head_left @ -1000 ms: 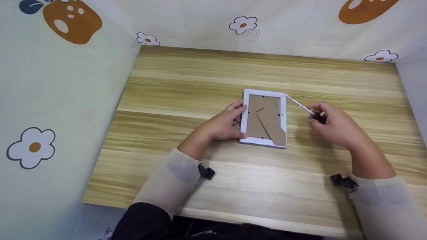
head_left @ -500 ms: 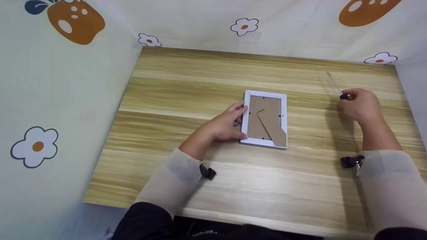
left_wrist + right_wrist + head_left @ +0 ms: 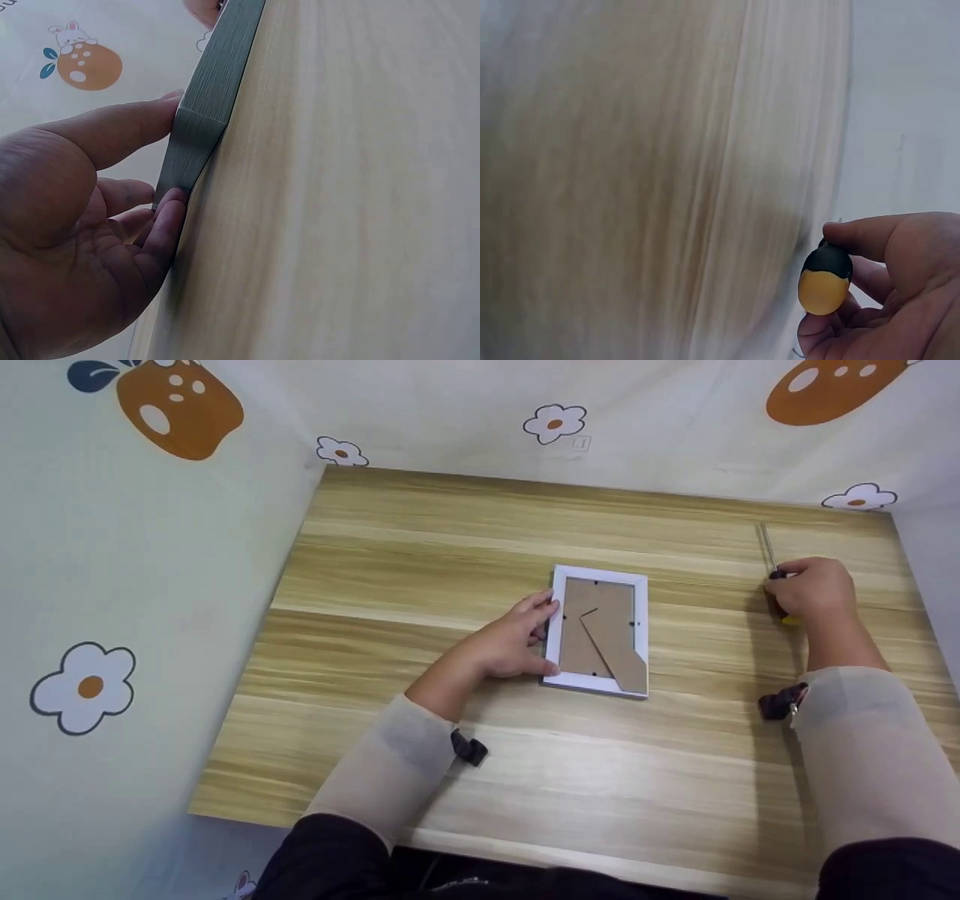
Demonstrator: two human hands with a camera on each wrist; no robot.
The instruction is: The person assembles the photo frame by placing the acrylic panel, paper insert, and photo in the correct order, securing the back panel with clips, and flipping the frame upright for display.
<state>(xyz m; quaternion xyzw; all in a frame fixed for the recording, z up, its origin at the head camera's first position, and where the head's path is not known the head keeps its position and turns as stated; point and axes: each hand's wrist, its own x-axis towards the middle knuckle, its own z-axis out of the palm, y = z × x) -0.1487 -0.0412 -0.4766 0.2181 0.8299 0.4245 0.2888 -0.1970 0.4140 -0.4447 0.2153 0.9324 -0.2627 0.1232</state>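
Observation:
A white picture frame (image 3: 641,600) lies face down on the wooden table, its brown backing board and folded stand upward. My left hand (image 3: 517,637) holds its left side, the thumb on the lower left corner and the fingers along the edge. In the left wrist view, the thumb and fingers meet the grey-looking side of the frame (image 3: 199,135). Over at the right part of the table, my right hand (image 3: 814,592) grips a screwdriver (image 3: 768,547) by the handle, shaft pointing away from me. The right wrist view shows the black and yellow handle end (image 3: 825,281) between thumb and fingers.
The wooden table (image 3: 420,532) meets a patterned cloth wall (image 3: 450,420) at the back and others at both sides. A black wrist camera (image 3: 469,748) sits on the left sleeve, and another (image 3: 780,703) on the right.
My right hand has carried the screwdriver from the frame's upper right corner to the right and farther back, and its shaft now points away from me. The left hand and frame stay put.

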